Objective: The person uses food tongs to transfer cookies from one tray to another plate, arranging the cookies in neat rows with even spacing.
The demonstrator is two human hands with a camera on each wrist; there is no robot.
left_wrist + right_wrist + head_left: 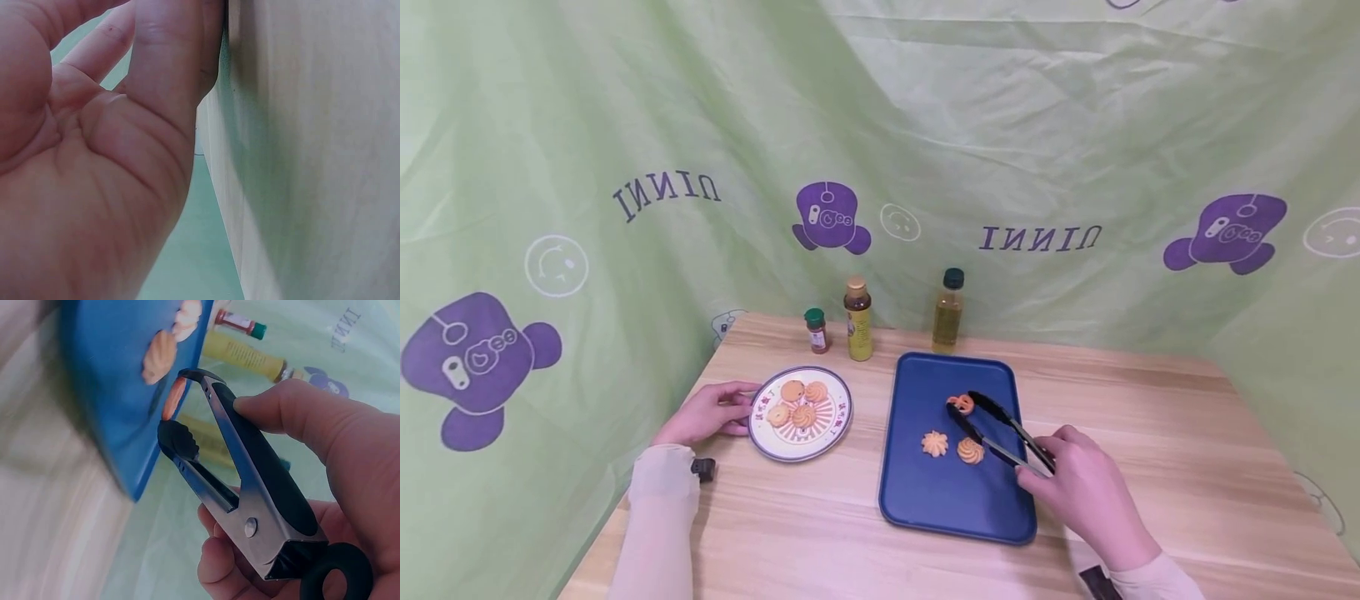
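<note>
Seen from above, a person's two bare hands work at a pale wooden table (775,533). The right hand (1078,475), between three and four o'clock from the centre of a blue tray (925,500), grasps black-and-silver tongs (256,462). Between the tongs' black tips is a reddish-brown pretzel-shaped cookie (962,403), toward twelve o'clock in the tray; whether it touches the tray I cannot tell. At seven o'clock from it lies a flower-shaped cookie (935,443), and near six o'clock a swirled cookie (971,451). Between nine and ten o'clock from the tray, well apart from it, is a round white plate (797,452) with a dark rim and red print, bearing four cookies (803,416). The left hand (715,412) is at the plate's nine o'clock, its fingers at the rim; whether they pinch it or only rest against it, I cannot tell. Near the plate's twelve o'clock stands a small green-capped jar (817,335), and at one o'clock a yellow-labelled bottle (859,329). Just beyond the tray's twelve o'clock edge stands a bottle of golden liquid (947,321). Behind hangs a pale green cloth (760,100) with purple cartoon figures.
</note>
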